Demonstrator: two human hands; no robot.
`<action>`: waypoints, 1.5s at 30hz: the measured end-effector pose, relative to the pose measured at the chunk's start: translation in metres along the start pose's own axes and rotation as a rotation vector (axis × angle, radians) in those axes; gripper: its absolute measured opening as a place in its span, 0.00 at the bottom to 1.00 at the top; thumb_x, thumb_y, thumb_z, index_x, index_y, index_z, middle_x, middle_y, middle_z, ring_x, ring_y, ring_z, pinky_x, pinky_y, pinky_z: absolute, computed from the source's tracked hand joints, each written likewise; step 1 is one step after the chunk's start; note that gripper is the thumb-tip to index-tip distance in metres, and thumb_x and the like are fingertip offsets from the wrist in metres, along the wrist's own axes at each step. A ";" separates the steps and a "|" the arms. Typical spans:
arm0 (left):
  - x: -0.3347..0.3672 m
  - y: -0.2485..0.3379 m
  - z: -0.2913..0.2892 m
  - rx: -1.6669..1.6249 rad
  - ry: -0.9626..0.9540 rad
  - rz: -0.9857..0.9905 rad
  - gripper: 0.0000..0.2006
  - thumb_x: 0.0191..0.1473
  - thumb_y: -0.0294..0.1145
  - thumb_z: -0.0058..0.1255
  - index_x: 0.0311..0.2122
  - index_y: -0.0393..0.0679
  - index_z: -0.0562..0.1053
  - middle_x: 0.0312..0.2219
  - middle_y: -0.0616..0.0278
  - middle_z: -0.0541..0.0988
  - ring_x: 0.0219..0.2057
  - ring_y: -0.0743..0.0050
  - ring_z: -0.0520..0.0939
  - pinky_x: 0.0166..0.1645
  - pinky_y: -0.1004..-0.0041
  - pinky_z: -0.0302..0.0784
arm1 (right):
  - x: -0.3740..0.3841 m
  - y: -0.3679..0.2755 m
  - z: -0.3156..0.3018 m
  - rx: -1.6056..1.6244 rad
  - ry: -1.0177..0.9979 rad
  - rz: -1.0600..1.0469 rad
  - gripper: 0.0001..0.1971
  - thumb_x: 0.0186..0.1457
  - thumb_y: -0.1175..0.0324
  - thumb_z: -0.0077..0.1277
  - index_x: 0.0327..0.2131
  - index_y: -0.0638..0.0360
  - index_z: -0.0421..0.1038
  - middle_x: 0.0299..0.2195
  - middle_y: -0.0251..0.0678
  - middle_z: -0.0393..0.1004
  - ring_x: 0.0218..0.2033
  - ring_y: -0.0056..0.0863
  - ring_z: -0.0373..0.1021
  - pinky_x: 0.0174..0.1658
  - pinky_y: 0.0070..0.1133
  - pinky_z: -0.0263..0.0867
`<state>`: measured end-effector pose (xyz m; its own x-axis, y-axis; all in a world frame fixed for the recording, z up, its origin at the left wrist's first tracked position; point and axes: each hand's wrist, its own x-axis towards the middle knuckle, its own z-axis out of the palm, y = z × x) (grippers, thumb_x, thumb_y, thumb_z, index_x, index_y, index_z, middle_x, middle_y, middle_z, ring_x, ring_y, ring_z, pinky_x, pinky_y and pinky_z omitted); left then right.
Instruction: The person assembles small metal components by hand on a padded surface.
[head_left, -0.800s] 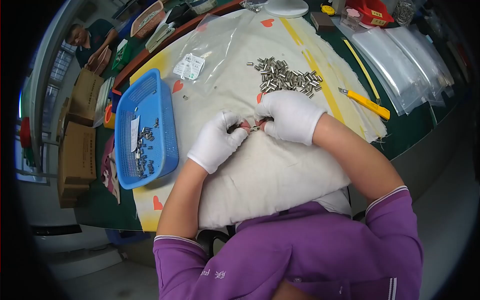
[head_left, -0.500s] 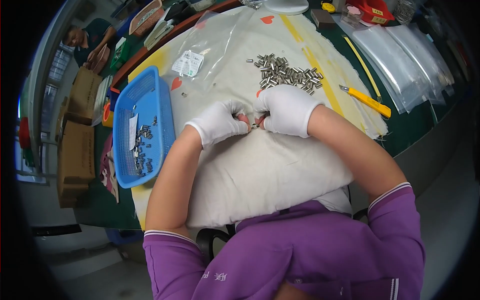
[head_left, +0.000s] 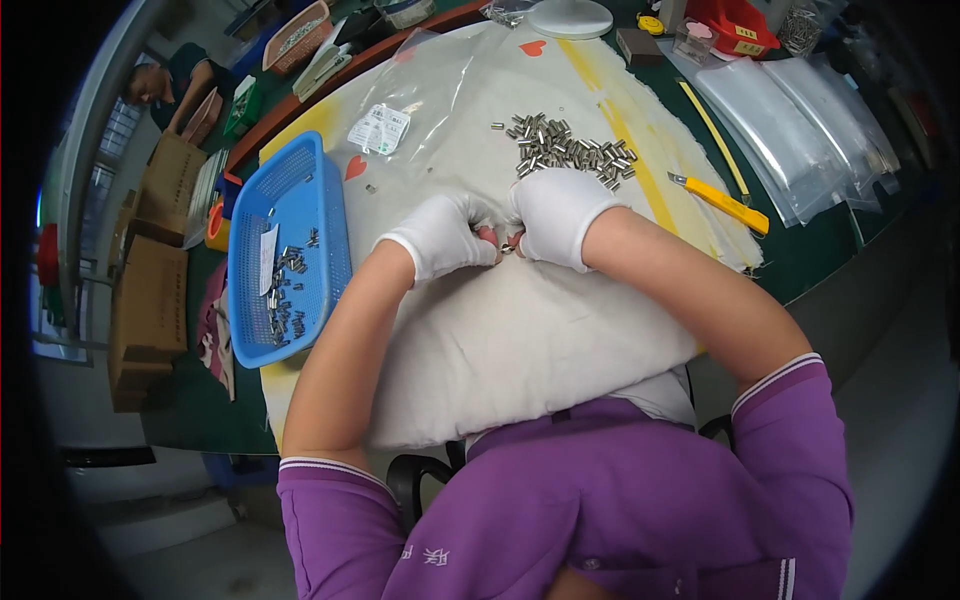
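Observation:
Both my hands wear white gloves with bare fingertips and meet over the pale cloth [head_left: 520,340]. My left hand [head_left: 445,238] is closed, its fingertips pinching a small shiny metal piece [head_left: 507,249]. From the other side my right hand [head_left: 560,220] is closed on the same piece. Most of it hides behind the fingertips, so its exact shape cannot be made out. Just beyond my hands lies a heap of short silvery metal cylinders [head_left: 570,150]. To the left, a blue plastic basket [head_left: 335,235] holds several similar metal pieces [head_left: 285,300] and a white paper slip [head_left: 268,260].
A yellow utility knife [head_left: 725,203] lies to the right, near clear plastic bags [head_left: 770,130]. A clear bag with a white label [head_left: 380,128] lies behind the basket. Cardboard boxes [head_left: 150,300] stand at the left. Another person [head_left: 180,85] sits at the far left.
My right hand and forearm have shifted slightly left. Both hands stay pinched together at the small metal piece. The view has tilted a little.

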<state>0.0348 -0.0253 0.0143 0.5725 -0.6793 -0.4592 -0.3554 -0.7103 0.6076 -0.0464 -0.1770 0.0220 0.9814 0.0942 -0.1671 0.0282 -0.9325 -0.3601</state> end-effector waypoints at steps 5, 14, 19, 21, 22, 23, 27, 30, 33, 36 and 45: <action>-0.020 -0.017 0.030 -0.092 0.294 0.180 0.07 0.45 0.29 0.56 0.29 0.38 0.75 0.20 0.57 0.74 0.23 0.67 0.74 0.32 0.70 0.71 | -0.018 0.014 0.022 0.108 0.198 -0.080 0.06 0.45 0.66 0.54 0.25 0.57 0.76 0.25 0.45 0.74 0.30 0.44 0.72 0.35 0.34 0.68; -0.024 -0.026 0.036 -0.087 0.467 0.337 0.05 0.51 0.27 0.53 0.30 0.36 0.72 0.25 0.58 0.72 0.28 0.68 0.72 0.37 0.73 0.69 | -0.020 0.022 0.029 0.142 0.357 -0.225 0.06 0.48 0.67 0.53 0.28 0.58 0.74 0.27 0.40 0.72 0.32 0.42 0.70 0.36 0.33 0.67; -0.026 -0.026 0.039 -0.285 0.421 0.300 0.05 0.53 0.26 0.52 0.30 0.36 0.71 0.26 0.65 0.70 0.29 0.77 0.69 0.38 0.77 0.67 | -0.022 0.024 0.029 0.163 0.386 -0.264 0.05 0.47 0.69 0.53 0.28 0.57 0.73 0.27 0.39 0.71 0.32 0.41 0.69 0.36 0.32 0.66; -0.026 -0.026 0.039 -0.331 0.414 0.321 0.04 0.53 0.25 0.52 0.30 0.36 0.70 0.26 0.65 0.70 0.29 0.78 0.69 0.38 0.78 0.67 | -0.021 0.026 0.030 0.164 0.425 -0.302 0.05 0.46 0.70 0.54 0.28 0.57 0.73 0.27 0.39 0.71 0.32 0.40 0.69 0.36 0.32 0.66; -0.026 -0.026 0.039 -0.333 0.413 0.318 0.04 0.53 0.25 0.52 0.30 0.36 0.70 0.26 0.65 0.70 0.29 0.78 0.69 0.38 0.78 0.67 | -0.020 0.027 0.030 0.166 0.422 -0.301 0.05 0.46 0.70 0.54 0.28 0.57 0.73 0.27 0.39 0.71 0.32 0.40 0.69 0.36 0.32 0.66; -0.026 -0.027 0.038 -0.300 0.413 0.317 0.04 0.52 0.25 0.53 0.29 0.36 0.70 0.25 0.65 0.70 0.28 0.79 0.68 0.37 0.78 0.67 | -0.020 0.027 0.029 0.160 0.402 -0.290 0.05 0.46 0.70 0.54 0.28 0.57 0.73 0.27 0.39 0.71 0.33 0.40 0.69 0.36 0.32 0.66; -0.027 -0.027 0.040 -0.178 0.419 0.275 0.06 0.47 0.23 0.55 0.26 0.38 0.69 0.25 0.65 0.71 0.26 0.80 0.68 0.35 0.78 0.67 | -0.020 0.028 0.032 0.138 0.439 -0.315 0.06 0.43 0.72 0.54 0.28 0.57 0.73 0.26 0.39 0.70 0.31 0.41 0.69 0.35 0.33 0.66; -0.030 -0.019 0.041 -0.172 0.416 0.252 0.06 0.45 0.22 0.56 0.25 0.38 0.69 0.24 0.65 0.71 0.25 0.80 0.68 0.33 0.77 0.67 | -0.022 0.028 0.030 0.137 0.389 -0.329 0.06 0.40 0.73 0.54 0.28 0.57 0.74 0.26 0.39 0.70 0.31 0.41 0.68 0.35 0.33 0.65; -0.029 -0.018 0.043 -0.108 0.467 0.312 0.04 0.44 0.24 0.56 0.26 0.39 0.74 0.21 0.60 0.70 0.23 0.68 0.72 0.30 0.73 0.69 | -0.021 0.028 0.030 0.114 0.326 -0.309 0.07 0.39 0.74 0.54 0.27 0.57 0.74 0.26 0.39 0.70 0.30 0.41 0.68 0.35 0.34 0.65; -0.030 -0.016 0.042 -0.084 0.463 0.345 0.03 0.43 0.24 0.56 0.26 0.40 0.74 0.21 0.60 0.70 0.24 0.66 0.72 0.31 0.71 0.69 | -0.024 0.026 0.030 0.159 0.351 -0.316 0.07 0.40 0.73 0.54 0.28 0.57 0.74 0.26 0.39 0.70 0.31 0.41 0.68 0.35 0.33 0.66; -0.029 -0.020 0.043 -0.047 0.473 0.381 0.04 0.42 0.23 0.55 0.26 0.40 0.73 0.21 0.60 0.69 0.24 0.66 0.71 0.30 0.70 0.69 | -0.025 0.024 0.025 0.200 0.250 -0.243 0.07 0.41 0.72 0.54 0.28 0.56 0.75 0.26 0.38 0.71 0.31 0.39 0.69 0.35 0.32 0.66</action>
<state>-0.0063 0.0009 -0.0118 0.6813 -0.7208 0.1277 -0.5731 -0.4168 0.7056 -0.0749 -0.1931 -0.0054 0.9673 0.1932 0.1644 0.2521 -0.8049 -0.5372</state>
